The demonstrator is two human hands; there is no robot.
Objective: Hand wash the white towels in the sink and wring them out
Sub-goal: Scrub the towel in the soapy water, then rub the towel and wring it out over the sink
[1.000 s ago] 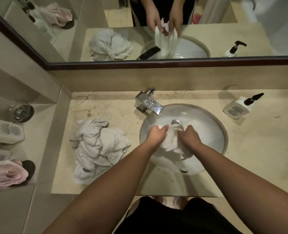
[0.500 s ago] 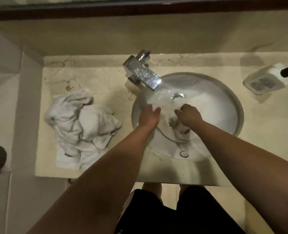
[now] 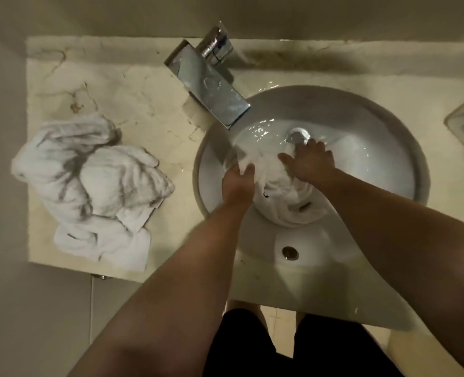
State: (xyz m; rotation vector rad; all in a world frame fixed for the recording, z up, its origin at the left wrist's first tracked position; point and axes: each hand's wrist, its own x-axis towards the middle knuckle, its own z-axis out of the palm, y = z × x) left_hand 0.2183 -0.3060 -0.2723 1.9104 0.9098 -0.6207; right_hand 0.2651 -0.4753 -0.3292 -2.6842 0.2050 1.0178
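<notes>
1. Head view, the task's thing: one white towel (image 3: 285, 186) lies wet in the basin of the sink (image 3: 383, 148), bunched in a mound just on the 6 o'clock side of the drain (image 3: 298, 135). Its long axis runs roughly from 11 o'clock to 5 o'clock, from under the faucet (image 3: 214, 91) towards the near wall of the basin.

2. Head view, the hands: the left hand (image 3: 237, 183) sits at the towel's 9 o'clock edge, thumb and fingers closed on a fold of the cloth. The right hand (image 3: 311, 161) lies on the towel's 1 o'clock end, fingers spread fairly straight and pressing the cloth down beside the drain; it does not appear to be gripping.

3. Head view, the relation that matters: the towel lies between the two hands, touching both, so neither has to reach. By my judgement, wringing would call for the right hand to curl round its end first, since only the left has a hold.

4. Head view, the rest: a pile of white towels (image 3: 89, 186) rests on the counter (image 3: 143, 104) at 9 o'clock of the sink, well apart from both hands.
</notes>
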